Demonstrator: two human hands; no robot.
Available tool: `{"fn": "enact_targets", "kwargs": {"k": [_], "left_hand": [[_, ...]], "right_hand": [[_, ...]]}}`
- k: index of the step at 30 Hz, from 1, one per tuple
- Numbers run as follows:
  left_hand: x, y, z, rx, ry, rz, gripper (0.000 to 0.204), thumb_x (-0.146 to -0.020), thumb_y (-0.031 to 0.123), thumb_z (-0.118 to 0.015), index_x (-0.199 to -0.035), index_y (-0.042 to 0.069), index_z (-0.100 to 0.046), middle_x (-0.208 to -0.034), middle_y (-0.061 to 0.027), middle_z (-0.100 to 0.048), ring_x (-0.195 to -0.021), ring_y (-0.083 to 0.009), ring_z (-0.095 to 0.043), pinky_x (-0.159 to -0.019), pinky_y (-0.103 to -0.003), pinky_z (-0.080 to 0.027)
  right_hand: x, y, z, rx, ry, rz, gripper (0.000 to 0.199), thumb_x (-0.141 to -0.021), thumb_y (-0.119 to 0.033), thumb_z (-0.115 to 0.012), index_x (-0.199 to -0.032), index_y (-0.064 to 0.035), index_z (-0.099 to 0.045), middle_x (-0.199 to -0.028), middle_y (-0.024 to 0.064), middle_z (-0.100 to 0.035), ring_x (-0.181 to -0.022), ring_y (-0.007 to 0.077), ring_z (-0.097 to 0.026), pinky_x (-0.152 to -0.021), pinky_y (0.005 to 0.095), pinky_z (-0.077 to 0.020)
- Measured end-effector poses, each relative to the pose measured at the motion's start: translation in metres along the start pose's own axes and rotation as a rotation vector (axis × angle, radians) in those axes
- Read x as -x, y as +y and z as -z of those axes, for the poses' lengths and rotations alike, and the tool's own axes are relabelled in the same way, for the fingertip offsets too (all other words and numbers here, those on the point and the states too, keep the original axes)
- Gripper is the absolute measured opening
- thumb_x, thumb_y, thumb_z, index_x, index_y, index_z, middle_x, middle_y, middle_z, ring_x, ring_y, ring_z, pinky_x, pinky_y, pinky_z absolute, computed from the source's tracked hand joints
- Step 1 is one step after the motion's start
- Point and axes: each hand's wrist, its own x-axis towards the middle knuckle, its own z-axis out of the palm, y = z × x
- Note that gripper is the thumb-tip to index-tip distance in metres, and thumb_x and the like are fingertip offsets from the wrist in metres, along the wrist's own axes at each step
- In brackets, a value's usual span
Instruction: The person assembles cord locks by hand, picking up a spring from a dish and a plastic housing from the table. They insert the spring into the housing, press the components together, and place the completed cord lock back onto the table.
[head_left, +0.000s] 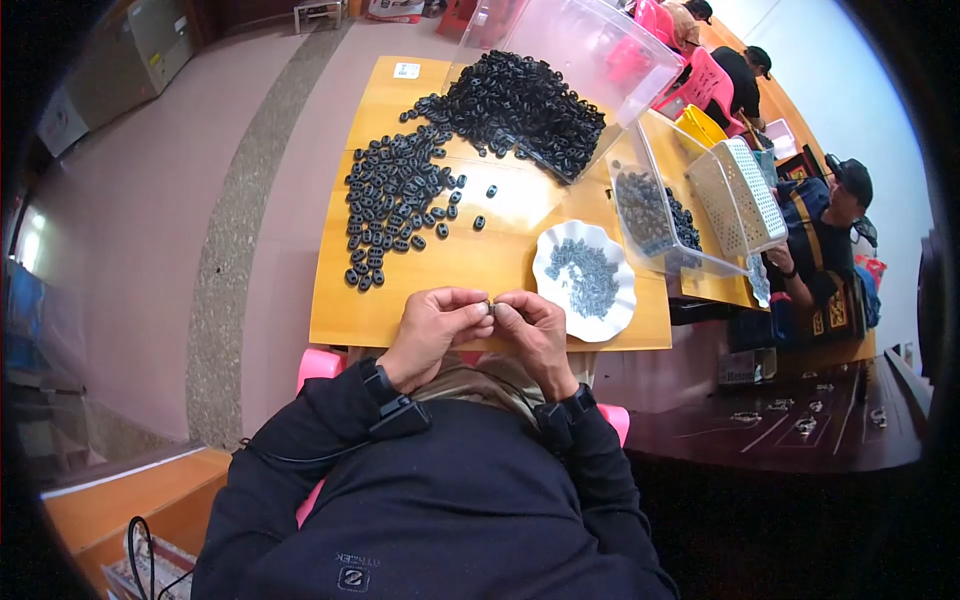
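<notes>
Above the front edge of the wooden table, my left hand and my right hand meet, fingertips pinched together. Between them is a small dark piece, mostly covered by the fingers; its exact kind is unclear. Loose black oval parts with two holes are spread beyond my left hand. A large heap of similar black parts spills from a clear plastic bin lying on its side. Beside my right hand stands a white wavy-rimmed plate with many small greyish translucent pieces.
A clear box with dark parts stands to the right, next to a white perforated basket. A person in a cap sits beyond it, with others near pink chairs. A dark glossy surface lies at the lower right.
</notes>
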Motion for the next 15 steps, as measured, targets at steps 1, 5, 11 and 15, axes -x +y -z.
{"fn": "enact_targets", "kwargs": {"k": [1,5,11,15], "left_hand": [[0.0004,0.0004,-0.0001,-0.002,0.004,0.003,0.017,-0.089,0.003,-0.062,-0.104,-0.005,-0.06,-0.093,-0.0104,-0.066,-0.081,-0.0153,-0.066,-0.077,-0.028,-0.057],[-0.0007,-0.0003,0.0007,0.013,0.001,-0.004,0.017,-0.089,0.003,-0.062,-0.103,-0.005,-0.06,-0.092,-0.0103,-0.066,-0.081,-0.0153,-0.066,-0.076,-0.028,-0.057],[0.0005,0.0001,0.0019,0.019,-0.007,-0.011,0.015,-0.088,0.001,-0.062,-0.103,-0.005,-0.06,-0.092,-0.0103,-0.066,-0.08,-0.0152,-0.066,-0.075,-0.027,-0.058],[0.0015,-0.0003,0.0009,0.013,0.003,-0.007,0.014,-0.089,0.0,-0.061,-0.102,-0.005,-0.061,-0.092,-0.0104,-0.066,-0.08,-0.0153,-0.066,-0.075,-0.027,-0.058]], "right_hand": [[-0.0002,0.0014,0.001,0.002,-0.001,-0.002,0.01,-0.091,-0.005,-0.063,-0.096,0.0026,-0.065,-0.088,0.0024,-0.066,-0.078,0.0067,-0.06,-0.071,0.0203,-0.0511],[-0.0018,0.0056,0.005,0.053,-0.003,0.02,0.011,-0.091,-0.006,-0.063,-0.097,0.0026,-0.064,-0.088,0.0027,-0.066,-0.079,0.0069,-0.06,-0.071,0.0206,-0.0516],[-0.0021,0.0064,0.0041,0.061,-0.015,0.022,0.011,-0.092,-0.008,-0.062,-0.097,0.0023,-0.064,-0.088,0.002,-0.065,-0.077,0.0066,-0.059,-0.07,0.0204,-0.0507],[-0.0025,0.0061,-0.0004,0.093,0.001,0.059,0.011,-0.091,-0.009,-0.062,-0.092,0.0023,-0.064,-0.081,0.0006,-0.065,-0.072,0.0052,-0.058,-0.064,0.0191,-0.0492]]}}
